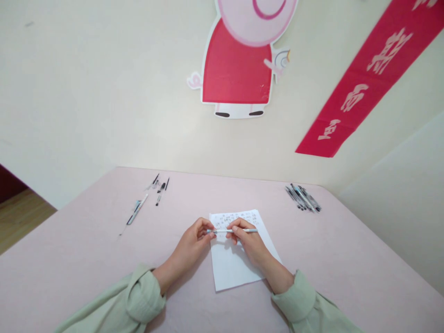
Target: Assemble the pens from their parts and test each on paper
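Observation:
Both of my hands hold one thin silver-white pen [222, 231] level above a white sheet of paper [232, 263] with handwriting at its top. My left hand [192, 245] pinches the pen's left end. My right hand [248, 240] grips the barrel to the right of the middle, its fingers curled round it. The sheet lies on a pale pink table [86, 259], partly under my right wrist. Light green sleeves cover both forearms.
Several loose pens and pen parts [157, 187] lie at the far left of the table, with a blue-and-white pen [137, 210] nearer me. A bundle of dark pens [303, 198] lies at the far right. A cream wall with a cartoon cut-out and a red banner stands behind.

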### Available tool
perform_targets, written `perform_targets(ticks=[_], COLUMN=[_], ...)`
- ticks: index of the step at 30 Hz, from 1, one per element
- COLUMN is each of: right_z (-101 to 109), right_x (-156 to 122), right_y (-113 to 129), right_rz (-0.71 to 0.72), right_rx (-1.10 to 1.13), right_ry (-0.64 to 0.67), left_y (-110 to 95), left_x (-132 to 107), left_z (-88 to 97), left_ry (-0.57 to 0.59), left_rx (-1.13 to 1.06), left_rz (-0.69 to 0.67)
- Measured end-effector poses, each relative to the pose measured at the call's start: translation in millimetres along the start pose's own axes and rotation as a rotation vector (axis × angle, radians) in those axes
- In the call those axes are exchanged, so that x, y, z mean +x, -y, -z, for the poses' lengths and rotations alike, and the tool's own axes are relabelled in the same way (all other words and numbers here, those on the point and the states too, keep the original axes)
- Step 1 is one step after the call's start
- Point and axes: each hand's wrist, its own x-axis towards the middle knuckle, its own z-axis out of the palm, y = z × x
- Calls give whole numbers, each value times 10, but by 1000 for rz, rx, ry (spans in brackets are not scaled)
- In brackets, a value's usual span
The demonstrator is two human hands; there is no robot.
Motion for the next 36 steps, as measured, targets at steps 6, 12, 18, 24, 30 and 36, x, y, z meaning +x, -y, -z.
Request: perform_targets(ticks=[6, 12, 18, 24, 30, 36], right_z=[10, -5, -35, -58, -111, -10], right_x=[-3, -2, -12, 0, 16, 45], right_y=[0, 38, 57, 37, 72, 94], right_rz=[-10, -37, -60, -56, -55, -36], right_rx=[23, 84, 147, 155, 169, 190], right_ry=[5, -11, -6, -10, -13, -105], left_y=[3, -30, -39, -8, -40, -18], left_x=[-25, -46, -60, -59, -34, 44], left_z=[30, 49, 30, 8, 2, 66], left_ry=[136, 194, 183, 170, 91, -85], left_rx=[225, 226, 149, 106, 135, -11], left_rz=[-40, -60, -36, -17, -43, 21])
